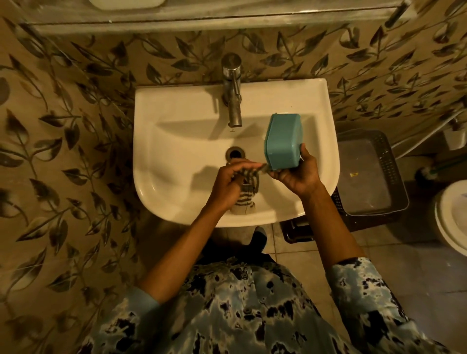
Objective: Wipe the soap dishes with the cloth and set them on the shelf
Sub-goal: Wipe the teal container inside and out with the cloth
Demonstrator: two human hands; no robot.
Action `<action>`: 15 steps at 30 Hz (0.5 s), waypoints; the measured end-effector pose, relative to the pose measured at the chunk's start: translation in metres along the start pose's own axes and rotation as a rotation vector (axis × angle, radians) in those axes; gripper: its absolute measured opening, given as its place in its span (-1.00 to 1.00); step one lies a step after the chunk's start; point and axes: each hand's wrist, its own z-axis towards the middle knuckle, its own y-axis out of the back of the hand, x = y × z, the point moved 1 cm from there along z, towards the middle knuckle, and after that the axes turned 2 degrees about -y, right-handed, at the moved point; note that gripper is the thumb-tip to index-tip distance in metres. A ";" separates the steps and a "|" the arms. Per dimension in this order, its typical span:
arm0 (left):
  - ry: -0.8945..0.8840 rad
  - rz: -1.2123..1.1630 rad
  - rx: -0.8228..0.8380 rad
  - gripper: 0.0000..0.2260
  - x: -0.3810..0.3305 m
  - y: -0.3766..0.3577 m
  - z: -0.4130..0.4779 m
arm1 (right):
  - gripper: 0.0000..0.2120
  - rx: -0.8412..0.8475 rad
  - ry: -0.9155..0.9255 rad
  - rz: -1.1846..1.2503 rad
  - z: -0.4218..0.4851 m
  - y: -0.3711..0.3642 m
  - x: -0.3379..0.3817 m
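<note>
A teal plastic soap dish [282, 141] is held over the right side of the white sink [177, 113], its underside turned toward me. My right hand [297, 174] grips its lower end, thumb on the right edge and fingers under the left. My left hand [228, 185] holds a striped grey-and-white cloth [246, 195], which hangs down over the basin; one end of the cloth reaches up to the dish's lower left corner. The shelf [202, 17] runs along the wall above the sink, with a pale object [127, 3] lying on it at the top left.
A chrome tap [232, 88] stands at the back of the sink, above the drain [235, 153]. A dark plastic basket [371, 174] sits on the floor right of the sink, and a white toilet rim [452, 217] shows at the far right. Leaf-patterned tiled walls close in on the left.
</note>
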 end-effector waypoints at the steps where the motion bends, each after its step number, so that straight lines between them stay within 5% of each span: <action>1: 0.055 -0.054 -0.078 -0.59 0.002 0.003 0.002 | -0.51 0.030 -0.010 -0.004 0.001 0.001 0.000; 5: 0.126 -0.162 -0.144 -0.56 -0.002 0.007 0.011 | -0.57 0.104 -0.087 -0.057 -0.005 0.005 -0.003; 9: 0.063 0.015 -0.059 -0.56 -0.012 -0.001 0.012 | -0.69 -0.027 0.003 -0.358 -0.003 -0.007 -0.014; 11: 0.067 0.095 -0.044 -0.62 -0.012 -0.007 0.009 | -0.66 -0.125 0.038 -0.464 0.000 -0.012 -0.019; 15: -0.045 0.246 0.058 -0.64 -0.016 -0.012 0.002 | -0.32 0.044 -0.151 -0.412 -0.005 -0.017 -0.017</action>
